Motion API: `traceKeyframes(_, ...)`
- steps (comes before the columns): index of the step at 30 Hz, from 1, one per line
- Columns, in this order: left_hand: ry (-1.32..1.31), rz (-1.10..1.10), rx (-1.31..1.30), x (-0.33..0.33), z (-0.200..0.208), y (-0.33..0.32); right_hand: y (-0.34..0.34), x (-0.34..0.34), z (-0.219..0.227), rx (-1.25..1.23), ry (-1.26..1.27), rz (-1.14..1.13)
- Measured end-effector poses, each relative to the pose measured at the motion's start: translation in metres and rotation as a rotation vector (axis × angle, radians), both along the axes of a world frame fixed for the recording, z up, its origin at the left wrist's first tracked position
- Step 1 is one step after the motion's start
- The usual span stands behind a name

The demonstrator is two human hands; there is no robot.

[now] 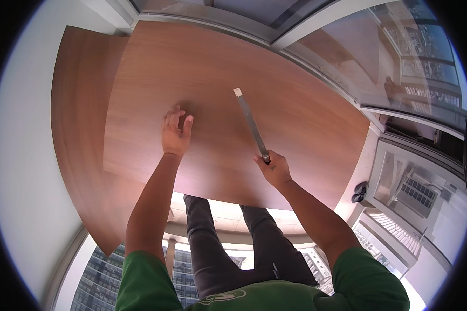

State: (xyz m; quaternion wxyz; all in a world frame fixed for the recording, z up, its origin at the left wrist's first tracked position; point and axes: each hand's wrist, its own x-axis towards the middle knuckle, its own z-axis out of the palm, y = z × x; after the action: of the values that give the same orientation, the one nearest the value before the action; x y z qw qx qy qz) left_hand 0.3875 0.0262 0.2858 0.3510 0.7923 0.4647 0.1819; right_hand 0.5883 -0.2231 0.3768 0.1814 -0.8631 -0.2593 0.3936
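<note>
My right hand (273, 168) is closed round the near end of a metal file (252, 122). The file is long, flat and grey, narrows toward my fist, and has a pale far tip. It points away and slightly left over a large brown wooden table top (296, 119). My left hand (176, 132) is over the left part of the same top, with fingers loosely bent, the thumb apart and nothing in it. A shadow lies beside its fingertips; whether they touch the wood I cannot tell.
A second, darker brown wooden panel (78, 119) extends along the left, next to a white wall (21, 155). Glass in a pale frame (327, 20) borders the far side and right. Dark shoes (359, 192) sit at the right, beyond the table's edge.
</note>
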Motion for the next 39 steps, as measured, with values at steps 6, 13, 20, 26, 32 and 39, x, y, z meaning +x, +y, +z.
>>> traceKeyframes(6,0.397,0.180,0.240,0.102,-0.046,0.089,-0.072,0.072,-0.004,0.058,-0.235,0.048)
traceKeyframes(13,0.638,0.351,0.279,0.130,-0.074,0.083,-0.029,0.145,-0.038,0.102,-0.259,0.002)
traceKeyframes(20,0.680,0.337,0.278,0.148,-0.064,0.079,0.077,0.253,-0.091,0.249,-0.657,0.326)
traceKeyframes(26,0.729,0.342,0.253,0.133,-0.062,0.081,0.125,0.269,-0.100,0.024,-0.496,0.347)
traceKeyframes(32,0.720,0.310,0.215,0.143,-0.063,0.071,0.125,0.315,-0.079,0.106,-0.629,0.468)
traceKeyframes(39,0.722,0.298,0.213,0.136,-0.059,0.076,0.159,0.348,-0.002,-0.271,-0.092,0.339)
